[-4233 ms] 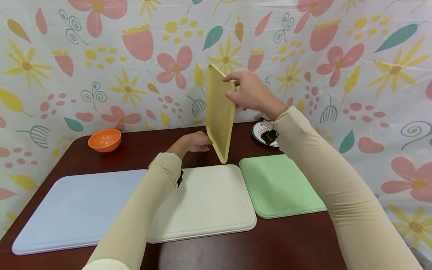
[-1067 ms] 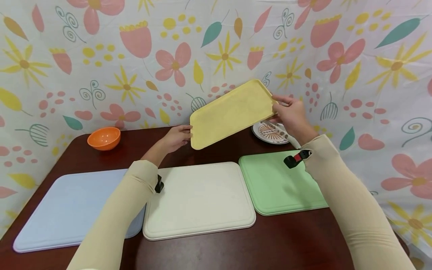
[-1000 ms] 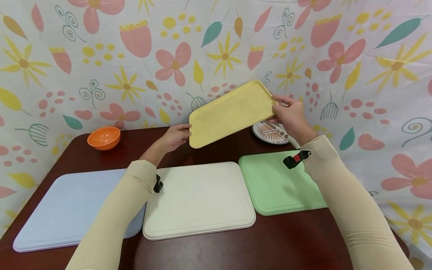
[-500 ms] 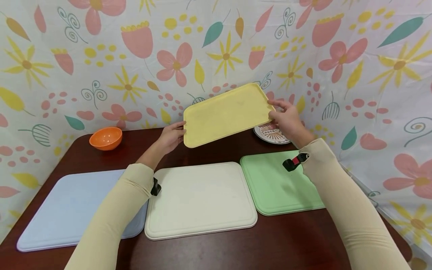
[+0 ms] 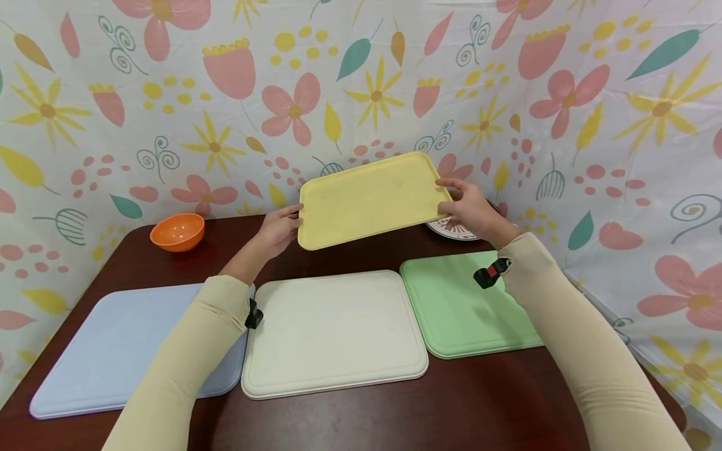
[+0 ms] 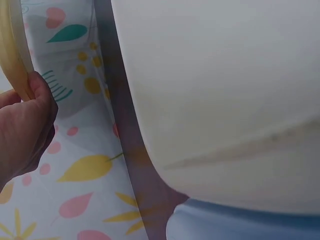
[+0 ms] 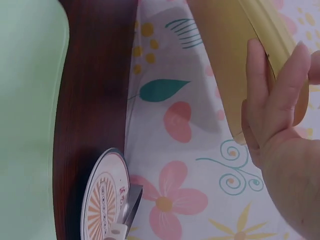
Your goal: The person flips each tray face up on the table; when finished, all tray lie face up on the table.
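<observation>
Since the frame half a second ago, the yellow tray [image 5: 372, 200] has come down a little at its right end and lies closer to level, with both hands shifted along with it. At the left of the dark table [image 5: 406, 416] lies a pale blue board [image 5: 113, 351], partly covered by the left sleeve [image 5: 180, 351]. Behind it, near the back edge, sits an orange bowl [image 5: 177, 233]. The left hand [image 5: 275, 233] pinches the tray's left short edge between thumb and fingers. Just beside the blue board lies a white board [image 5: 338, 332]. The yellow tray is held in the air beyond this board, its inner face toward the head camera, its right end higher than its left. Farther right, a patterned plate [image 5: 453, 232] is partly hidden behind the right hand; the right wrist view shows a white-handled utensil [image 7: 116, 231] at it. The right hand [image 5: 472, 212] grips the tray's right short edge, fingers and thumb on either side. Nearer the person, a green board [image 5: 468, 307] lies just beside the white one, partly under the right sleeve [image 5: 570, 332].
</observation>
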A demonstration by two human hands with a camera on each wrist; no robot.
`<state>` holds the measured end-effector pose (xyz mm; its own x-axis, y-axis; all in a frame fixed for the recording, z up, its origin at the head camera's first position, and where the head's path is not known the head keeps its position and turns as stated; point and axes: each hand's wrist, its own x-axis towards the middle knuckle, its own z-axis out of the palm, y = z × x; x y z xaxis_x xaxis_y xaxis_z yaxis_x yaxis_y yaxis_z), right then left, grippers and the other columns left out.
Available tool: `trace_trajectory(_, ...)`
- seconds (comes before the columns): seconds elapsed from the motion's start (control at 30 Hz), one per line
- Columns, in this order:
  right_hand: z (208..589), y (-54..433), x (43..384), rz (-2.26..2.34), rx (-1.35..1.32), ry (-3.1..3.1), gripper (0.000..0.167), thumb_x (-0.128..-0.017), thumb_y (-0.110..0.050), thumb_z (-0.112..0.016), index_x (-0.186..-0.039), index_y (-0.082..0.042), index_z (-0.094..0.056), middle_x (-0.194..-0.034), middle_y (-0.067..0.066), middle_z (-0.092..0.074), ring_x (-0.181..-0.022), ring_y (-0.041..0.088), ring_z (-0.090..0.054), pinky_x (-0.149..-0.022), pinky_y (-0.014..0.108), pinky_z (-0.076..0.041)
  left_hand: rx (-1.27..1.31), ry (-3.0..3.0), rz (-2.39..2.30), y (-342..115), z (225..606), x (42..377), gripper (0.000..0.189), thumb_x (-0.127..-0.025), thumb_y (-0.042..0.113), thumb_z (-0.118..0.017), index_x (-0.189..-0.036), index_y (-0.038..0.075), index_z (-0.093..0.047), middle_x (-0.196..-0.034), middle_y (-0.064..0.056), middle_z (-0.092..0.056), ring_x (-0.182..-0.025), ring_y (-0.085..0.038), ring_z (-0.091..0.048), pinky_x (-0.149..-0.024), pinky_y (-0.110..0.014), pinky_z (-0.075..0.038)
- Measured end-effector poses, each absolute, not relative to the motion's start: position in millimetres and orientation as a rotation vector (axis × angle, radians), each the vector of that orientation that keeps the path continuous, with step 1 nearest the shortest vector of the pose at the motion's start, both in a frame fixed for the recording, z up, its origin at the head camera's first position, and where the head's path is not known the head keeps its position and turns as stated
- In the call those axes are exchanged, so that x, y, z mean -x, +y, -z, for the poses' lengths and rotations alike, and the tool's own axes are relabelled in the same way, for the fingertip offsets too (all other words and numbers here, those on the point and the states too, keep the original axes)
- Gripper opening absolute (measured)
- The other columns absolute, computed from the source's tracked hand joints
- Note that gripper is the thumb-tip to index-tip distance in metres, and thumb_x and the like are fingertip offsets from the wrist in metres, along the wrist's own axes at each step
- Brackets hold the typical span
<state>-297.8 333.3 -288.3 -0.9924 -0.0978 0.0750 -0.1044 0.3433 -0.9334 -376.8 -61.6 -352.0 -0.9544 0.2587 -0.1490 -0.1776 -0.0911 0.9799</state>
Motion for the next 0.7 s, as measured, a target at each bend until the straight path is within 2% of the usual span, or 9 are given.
trace_trajectory(0.13,292,331,299,-1.711,-0.208,-2.622,0.062,-0.095,-0.007,-0.053,-0.154,-0.01,-0.031,-0.137,0.024,-0.047,-0.083,0.019,-0.061,-0.054,0.032,-0.055,-0.09,1.894,-2.102,-67,351,374,0.051,-0.104,0.001,-0.045,-0.153,0.01,-0.038,-0.134,-0.009,-0.043,-0.096,-0.016,-0.055,-0.079,-0.026,-0.05)
trace_trajectory(0.23,296,328,302,-1.675,-0.175,-2.605,0.054,-0.099,-0.014,-0.051,-0.151,-0.009,-0.038,-0.136,0.023,-0.049,-0.078,0.016,-0.061,-0.055,0.034,-0.056,-0.105,1.896,-2.088,-71,352,374,0.051,-0.104,0.001,-0.045,-0.153,0.01,-0.037,-0.131,-0.01,-0.045,-0.094,-0.017,-0.057,-0.074,-0.024,-0.051)
trace_trajectory(0.43,305,324,310,-1.657,-0.136,-2.571,0.046,-0.099,-0.014,-0.049,-0.144,-0.006,-0.049,-0.135,0.024,-0.052,-0.065,0.015,-0.061,-0.055,0.033,-0.057,-0.118,1.907,-2.058,-81,353,373,0.053,-0.103,-0.001,-0.044,-0.154,0.01,-0.035,-0.141,-0.016,-0.043,-0.096,-0.017,-0.059,-0.076,-0.026,-0.053)
trace_trajectory(0.6,311,320,315,-1.655,-0.136,-2.552,0.045,-0.099,-0.011,-0.052,-0.144,-0.005,-0.05,-0.122,0.025,-0.056,-0.068,0.016,-0.065,-0.056,0.033,-0.058,-0.111,1.944,-2.032,-89,355,373,0.053,-0.103,-0.001,-0.044,-0.154,0.01,-0.035,-0.144,-0.018,-0.04,-0.095,-0.016,-0.061,-0.076,-0.025,-0.053)
trace_trajectory(0.7,314,318,318,-1.657,-0.126,-2.559,0.045,-0.099,-0.01,-0.051,-0.144,-0.003,-0.05,-0.122,0.026,-0.057,-0.068,0.015,-0.067,-0.056,0.032,-0.057,-0.112,1.959,-2.021,-93,355,374,0.053,-0.103,-0.001,-0.044,-0.154,0.01,-0.035,-0.144,-0.018,-0.04,-0.093,-0.016,-0.061,-0.076,-0.026,-0.054)
